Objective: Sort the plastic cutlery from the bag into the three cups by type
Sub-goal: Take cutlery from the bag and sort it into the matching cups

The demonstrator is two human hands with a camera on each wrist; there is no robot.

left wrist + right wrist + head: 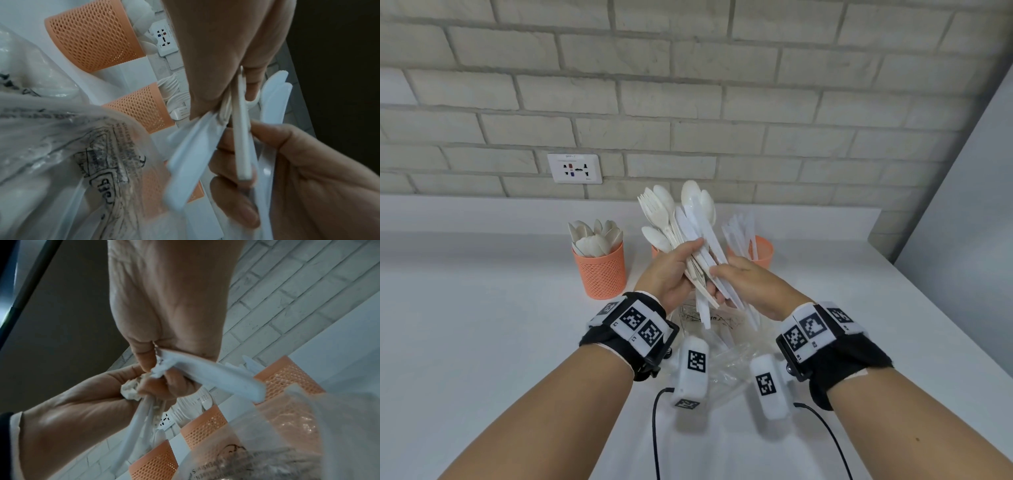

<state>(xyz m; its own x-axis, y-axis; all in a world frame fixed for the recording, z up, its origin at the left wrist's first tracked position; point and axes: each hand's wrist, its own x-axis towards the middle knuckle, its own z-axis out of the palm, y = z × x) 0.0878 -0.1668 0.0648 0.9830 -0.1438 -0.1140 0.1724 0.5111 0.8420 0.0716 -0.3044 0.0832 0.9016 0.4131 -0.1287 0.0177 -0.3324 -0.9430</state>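
My left hand (686,262) grips a fanned bundle of white plastic cutlery (681,219) by the handles: spoons, forks and knives, heads up. My right hand (724,275) pinches a white knife (207,374) at the bundle's right side. Behind stand three orange mesh cups: the left cup (602,270) holds spoons, the middle cup (141,107) holds forks and is mostly hidden behind my left hand in the head view, and the right cup (762,251) holds knives. The clear plastic bag (726,346) lies crumpled under my hands.
The white table (482,325) meets a brick wall with a power socket (574,168) at the back. A grey panel (962,205) closes the right side. Black cables (655,428) trail from the wrist cameras toward me.
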